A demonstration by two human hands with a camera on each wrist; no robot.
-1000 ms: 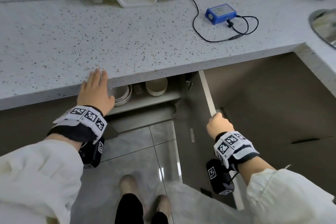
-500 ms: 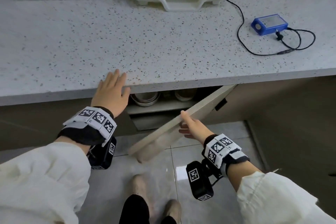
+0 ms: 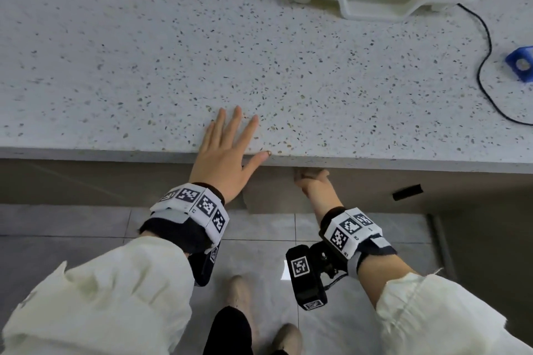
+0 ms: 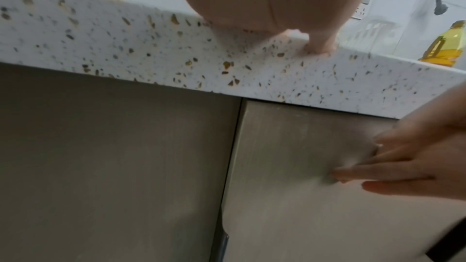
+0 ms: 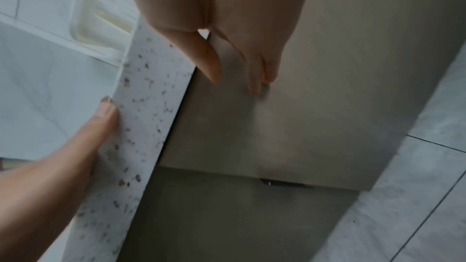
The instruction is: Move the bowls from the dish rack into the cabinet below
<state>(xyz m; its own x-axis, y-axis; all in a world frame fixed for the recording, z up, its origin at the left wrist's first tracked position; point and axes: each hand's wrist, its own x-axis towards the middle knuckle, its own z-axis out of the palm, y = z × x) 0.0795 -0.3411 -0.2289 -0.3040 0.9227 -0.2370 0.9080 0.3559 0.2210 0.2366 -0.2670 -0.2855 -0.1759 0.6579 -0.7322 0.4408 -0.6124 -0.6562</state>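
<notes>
Cabinet door [image 3: 277, 196] now swung closed under two flat, released hands, left [image 3: 223, 153] on countertop [image 3: 259, 66], right [image 3: 317, 186] against door

The head view looks steeply down from above onto the speckled desk [image 3: 259, 60], the floor below and both forearms. The left wrist view sits low and close under the desk edge [image 4: 227, 63], facing the cabinet door [image 4: 290, 196]. The right wrist view, rolled sideways, is also close to that door [image 5: 277, 136]. All three share the desk edge and the door front.
</notes>
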